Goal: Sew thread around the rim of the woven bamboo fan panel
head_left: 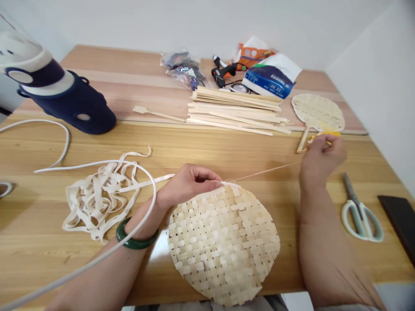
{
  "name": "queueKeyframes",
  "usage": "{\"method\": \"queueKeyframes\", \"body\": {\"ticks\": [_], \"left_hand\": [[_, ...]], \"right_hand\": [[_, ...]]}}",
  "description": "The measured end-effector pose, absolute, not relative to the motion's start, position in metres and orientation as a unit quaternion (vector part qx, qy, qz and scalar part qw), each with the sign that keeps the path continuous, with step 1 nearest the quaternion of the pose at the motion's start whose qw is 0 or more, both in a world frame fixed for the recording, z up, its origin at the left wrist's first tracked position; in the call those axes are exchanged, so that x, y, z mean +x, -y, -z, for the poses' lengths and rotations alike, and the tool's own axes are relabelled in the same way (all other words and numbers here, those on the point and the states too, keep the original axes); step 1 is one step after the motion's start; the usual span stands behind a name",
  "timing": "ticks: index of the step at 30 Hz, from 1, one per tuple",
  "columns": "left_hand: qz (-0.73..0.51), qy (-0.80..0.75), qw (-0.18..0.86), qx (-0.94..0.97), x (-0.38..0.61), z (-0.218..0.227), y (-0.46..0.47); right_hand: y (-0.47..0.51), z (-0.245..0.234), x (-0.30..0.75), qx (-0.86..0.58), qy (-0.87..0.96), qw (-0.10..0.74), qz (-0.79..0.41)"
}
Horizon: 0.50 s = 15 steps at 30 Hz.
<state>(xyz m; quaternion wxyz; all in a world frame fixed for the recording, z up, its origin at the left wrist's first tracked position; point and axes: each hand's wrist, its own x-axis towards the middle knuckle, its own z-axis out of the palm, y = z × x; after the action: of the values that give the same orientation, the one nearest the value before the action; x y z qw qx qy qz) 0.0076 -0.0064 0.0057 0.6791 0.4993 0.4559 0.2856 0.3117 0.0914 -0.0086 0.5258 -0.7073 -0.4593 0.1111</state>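
Observation:
A round woven bamboo mat (223,244) lies at the table's near edge, partly overhanging it. My left hand (189,183), with a green bangle on the wrist, pinches the mat's far rim where a white edging strip (149,181) meets it. A thin thread (259,172) runs taut from that spot to my right hand (320,157), which is closed on the thread and on something small and yellow. The right hand is raised to the right, near a finished woven fan (317,113).
A tangle of white strip (97,198) lies at the left. A stack of bamboo sticks (233,111), a glue gun (223,72) and bags sit at the back. Scissors (359,214) lie at the right, beside a dark object. A navy and white device (61,97) stands far left.

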Motion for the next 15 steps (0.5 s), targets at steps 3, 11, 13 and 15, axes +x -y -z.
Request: {"method": "queueKeyframes", "body": {"ticks": [3,11,13,15], "left_hand": [[-0.280,-0.456,0.678,0.504,0.007,-0.007,0.006],[-0.276,-0.438,0.675,0.525,0.008,-0.007,0.005],[-0.273,-0.431,0.681,0.525,0.008,-0.007,0.005],[-0.273,-0.429,0.689,0.516,0.007,-0.006,0.006]], "right_hand": [[-0.092,0.007,0.341,-0.752,0.401,0.519,0.068],[-0.083,0.005,0.373,-0.800,0.327,0.441,0.244],[-0.082,0.007,0.373,-0.809,0.323,0.422,0.251],[-0.082,0.011,0.371,-0.814,0.335,0.401,0.252]]}}
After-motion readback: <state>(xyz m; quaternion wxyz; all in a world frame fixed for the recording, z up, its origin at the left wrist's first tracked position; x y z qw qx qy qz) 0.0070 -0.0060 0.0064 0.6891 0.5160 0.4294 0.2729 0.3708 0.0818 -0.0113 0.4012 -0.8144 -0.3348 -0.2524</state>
